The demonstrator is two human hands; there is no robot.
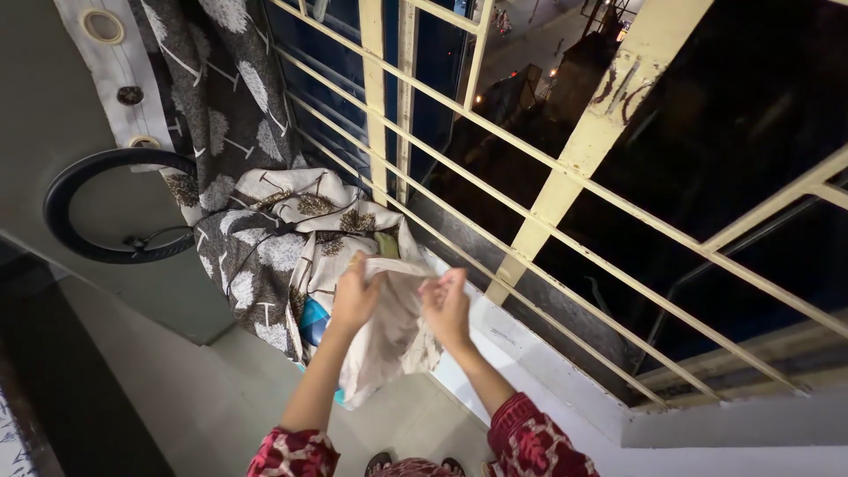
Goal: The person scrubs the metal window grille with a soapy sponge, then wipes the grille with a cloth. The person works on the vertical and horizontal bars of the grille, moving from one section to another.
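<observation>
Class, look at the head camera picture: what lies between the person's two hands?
In the head view, a pale cloth spans the gap between the left hand and right hand; both pinch its top edge.

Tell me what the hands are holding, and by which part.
Both hands, left and right, grip a pale cloth along its top edge; the rest hangs below.

Both arms raised forward — left hand (353,296) and right hand (446,305) pinched shut, fingers curled, close together.
</observation>
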